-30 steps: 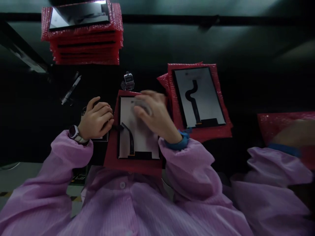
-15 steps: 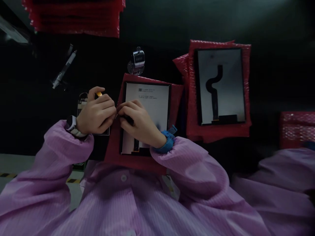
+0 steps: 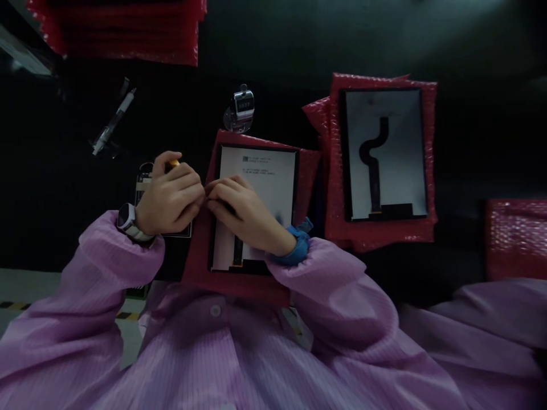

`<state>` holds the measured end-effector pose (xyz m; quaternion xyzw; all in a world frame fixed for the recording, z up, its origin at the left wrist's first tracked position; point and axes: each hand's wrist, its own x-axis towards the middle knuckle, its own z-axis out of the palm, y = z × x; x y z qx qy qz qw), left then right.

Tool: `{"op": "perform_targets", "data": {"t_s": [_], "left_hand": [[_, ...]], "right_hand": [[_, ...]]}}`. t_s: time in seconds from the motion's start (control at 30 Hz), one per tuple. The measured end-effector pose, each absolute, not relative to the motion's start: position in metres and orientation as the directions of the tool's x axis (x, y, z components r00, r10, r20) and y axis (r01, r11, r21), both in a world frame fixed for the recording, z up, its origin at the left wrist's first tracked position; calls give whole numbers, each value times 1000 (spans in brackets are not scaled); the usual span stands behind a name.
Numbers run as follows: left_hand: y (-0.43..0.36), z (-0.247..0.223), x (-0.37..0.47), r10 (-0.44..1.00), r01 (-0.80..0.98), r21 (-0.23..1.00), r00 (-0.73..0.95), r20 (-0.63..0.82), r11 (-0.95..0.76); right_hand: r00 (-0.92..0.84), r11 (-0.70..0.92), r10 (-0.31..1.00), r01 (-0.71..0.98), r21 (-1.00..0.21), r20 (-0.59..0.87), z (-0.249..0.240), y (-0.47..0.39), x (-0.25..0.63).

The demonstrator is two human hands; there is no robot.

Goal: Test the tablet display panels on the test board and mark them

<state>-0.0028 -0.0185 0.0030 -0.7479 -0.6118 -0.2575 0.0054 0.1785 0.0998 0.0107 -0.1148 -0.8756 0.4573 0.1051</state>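
Note:
My left hand [image 3: 171, 196] is closed, its fingers curled around something orange [image 3: 173, 163] that shows between thumb and fingers. Fingertips touching or nearly touching it, my right hand [image 3: 239, 210] is pinched over the left side of a screen panel [image 3: 269, 188]; what it holds is too small to make out. The panel lies on a red bubble-wrap sheet [image 3: 306, 182], its dark flex cable [image 3: 238, 250] partly covered by my right hand. Under and beside my left hand a small framed item [image 3: 144, 177] shows in part.
A second panel [image 3: 397, 165] with a curved cable rests on red bubble bags [image 3: 380, 233] at right. A metal tally counter [image 3: 243, 108], a pen [image 3: 115, 121], a red stack [image 3: 128, 34] and another red bag [image 3: 517, 233] are around. A co-worker's sleeve [image 3: 482, 324] shows lower right.
The view has shifted slightly. My right hand's fingers have drawn a little closer together by my left hand. At the far right, the co-worker's sleeve has moved down, away from the red bag.

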Motion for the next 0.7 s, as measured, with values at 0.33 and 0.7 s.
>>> {"op": "perform_targets", "data": {"t_s": [0.33,0.7], "left_hand": [[-43,9,44,750,920,360,-345,564,152],[-73,-16,109,953,907,419,-88,289,-44]], "right_hand": [[-682,622,710,491,-609,176,-16,181,197],[-627,584,754,502,-638,197,-15,196,189]]}}
